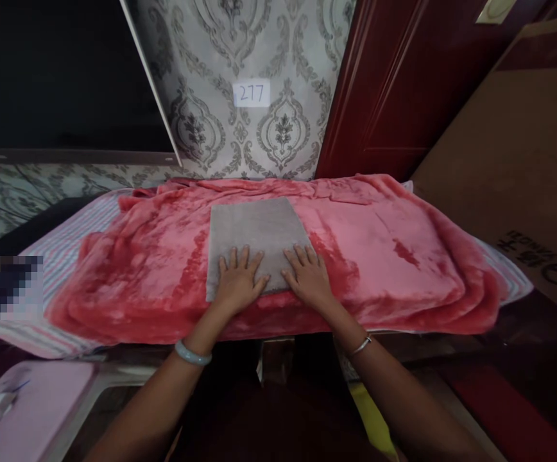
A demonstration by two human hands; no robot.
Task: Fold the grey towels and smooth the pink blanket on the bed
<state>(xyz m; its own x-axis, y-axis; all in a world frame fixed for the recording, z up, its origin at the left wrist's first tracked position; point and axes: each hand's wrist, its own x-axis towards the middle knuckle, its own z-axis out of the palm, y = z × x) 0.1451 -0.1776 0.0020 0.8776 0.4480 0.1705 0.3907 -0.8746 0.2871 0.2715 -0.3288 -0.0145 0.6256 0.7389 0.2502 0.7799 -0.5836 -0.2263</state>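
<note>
A flat grey cloth, roughly rectangular, lies on a pink-red plush blanket. My left hand rests palm down on the cloth's near left part, its fingers spread. Near the right edge of the cloth lies my right hand, also palm down with fingers apart. Both hands touch the cloth and hold nothing. The cloth looks smooth, and its near edge shows between my hands. A pale bangle circles my left wrist, and a thin silver bangle my right.
Under the blanket a striped sheet covers the table. A dark television screen stands at the back left. On the right leans a large cardboard box beside a dark red door. A pink stool is at the lower left.
</note>
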